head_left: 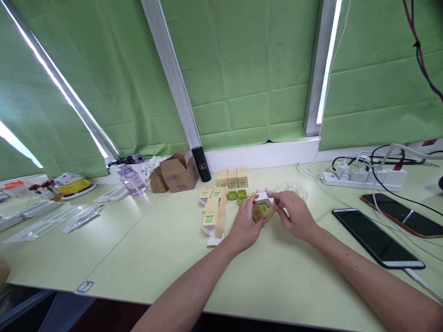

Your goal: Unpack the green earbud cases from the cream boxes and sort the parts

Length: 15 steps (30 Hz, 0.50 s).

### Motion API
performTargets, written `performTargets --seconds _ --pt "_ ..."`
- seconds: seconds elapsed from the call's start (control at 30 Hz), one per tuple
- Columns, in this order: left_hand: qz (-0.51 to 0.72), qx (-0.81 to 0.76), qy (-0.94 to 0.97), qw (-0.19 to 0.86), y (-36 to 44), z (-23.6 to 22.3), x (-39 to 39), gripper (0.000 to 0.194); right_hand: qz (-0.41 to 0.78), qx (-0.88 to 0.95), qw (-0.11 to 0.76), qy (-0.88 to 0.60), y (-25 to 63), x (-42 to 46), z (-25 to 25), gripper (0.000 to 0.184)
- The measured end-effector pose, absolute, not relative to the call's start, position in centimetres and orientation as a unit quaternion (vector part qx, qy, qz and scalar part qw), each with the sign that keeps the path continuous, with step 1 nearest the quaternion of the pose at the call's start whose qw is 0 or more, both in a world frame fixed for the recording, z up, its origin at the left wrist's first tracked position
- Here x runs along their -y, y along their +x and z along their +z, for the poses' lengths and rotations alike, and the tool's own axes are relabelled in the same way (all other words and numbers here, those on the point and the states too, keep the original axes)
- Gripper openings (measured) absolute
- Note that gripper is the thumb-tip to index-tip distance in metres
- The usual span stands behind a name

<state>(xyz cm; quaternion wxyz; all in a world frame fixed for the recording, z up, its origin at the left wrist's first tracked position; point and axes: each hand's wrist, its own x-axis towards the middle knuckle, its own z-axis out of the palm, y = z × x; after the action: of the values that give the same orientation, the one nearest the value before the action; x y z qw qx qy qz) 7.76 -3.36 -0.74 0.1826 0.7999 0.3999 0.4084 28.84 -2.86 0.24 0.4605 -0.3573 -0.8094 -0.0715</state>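
Observation:
A small kraft box with white inner flaps stands open between my hands, and something green shows inside it. My left hand grips its left side, thumb at the front. At the box's right edge, the fingers of my right hand pinch a flap. Left of them lie several opened kraft boxes with green square labels, some with flaps spread. Small green containers sit just behind my left hand. Clear round cups with tiny yellowish bits stand behind my right hand, which partly hides them.
Closed kraft boxes stand in a row at the back. Further left are a black bottle, a cardboard carton and a purple-tinted jug. Two phones, cables and a power strip lie to the right.

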Motion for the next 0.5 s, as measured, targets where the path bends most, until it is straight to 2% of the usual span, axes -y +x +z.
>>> performTargets --seconds 0.2,0.5 --pt "0.430 -0.406 0.777 0.216 7.87 -1.18 2.96 0.075 -0.029 0.831 0.454 -0.321 28.98 3.43 0.90 0.032" --pt "0.427 -0.415 0.757 0.269 7.85 -1.20 2.70 0.071 -0.061 0.864 0.373 -0.332 28.51 3.80 1.16 0.052"
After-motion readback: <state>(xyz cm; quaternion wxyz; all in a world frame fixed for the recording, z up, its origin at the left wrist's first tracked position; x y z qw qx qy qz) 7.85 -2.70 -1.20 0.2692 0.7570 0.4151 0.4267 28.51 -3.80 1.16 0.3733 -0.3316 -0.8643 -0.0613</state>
